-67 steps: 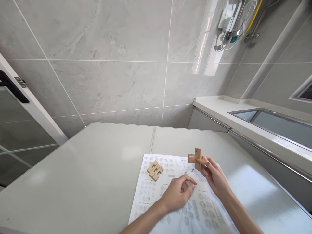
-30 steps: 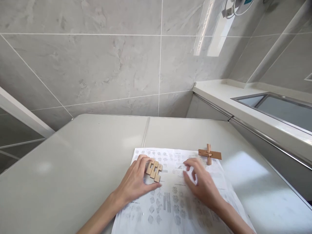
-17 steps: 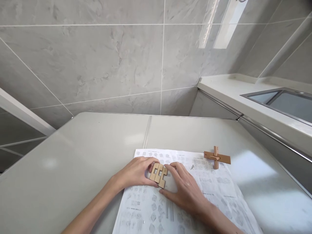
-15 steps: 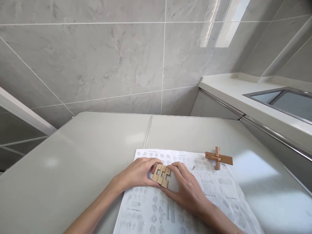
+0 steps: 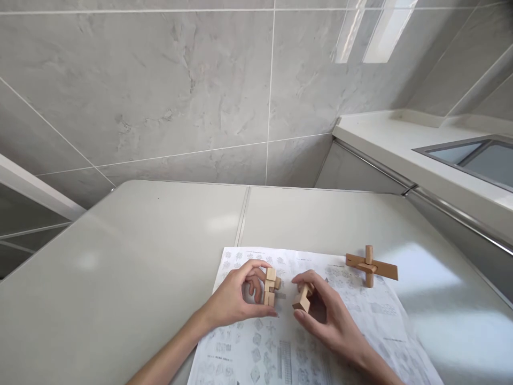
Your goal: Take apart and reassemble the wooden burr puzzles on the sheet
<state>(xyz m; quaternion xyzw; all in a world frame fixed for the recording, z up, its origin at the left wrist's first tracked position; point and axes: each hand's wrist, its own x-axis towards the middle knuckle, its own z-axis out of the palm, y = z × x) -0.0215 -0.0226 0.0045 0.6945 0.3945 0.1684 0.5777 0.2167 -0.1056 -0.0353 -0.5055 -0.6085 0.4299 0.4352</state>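
My left hand [image 5: 236, 293] pinches a notched wooden puzzle piece [image 5: 271, 286] upright just above the printed instruction sheet [image 5: 348, 331]. My right hand [image 5: 325, 315] grips a second wooden piece [image 5: 303, 299] a short gap to the right of the first. The two pieces are apart. An assembled wooden cross [image 5: 371, 266] rests at the sheet's far right corner, away from both hands.
The sheet lies on a pale grey table [image 5: 140, 251] with a seam down its middle. A tiled wall rises behind. To the right runs a white counter [image 5: 401, 144] with a sunken steel sink [image 5: 476, 155].
Both hands closed on the flat group of wooden pieces, lifted it off the sheet and split it, one part in each hand. The cross stayed put.
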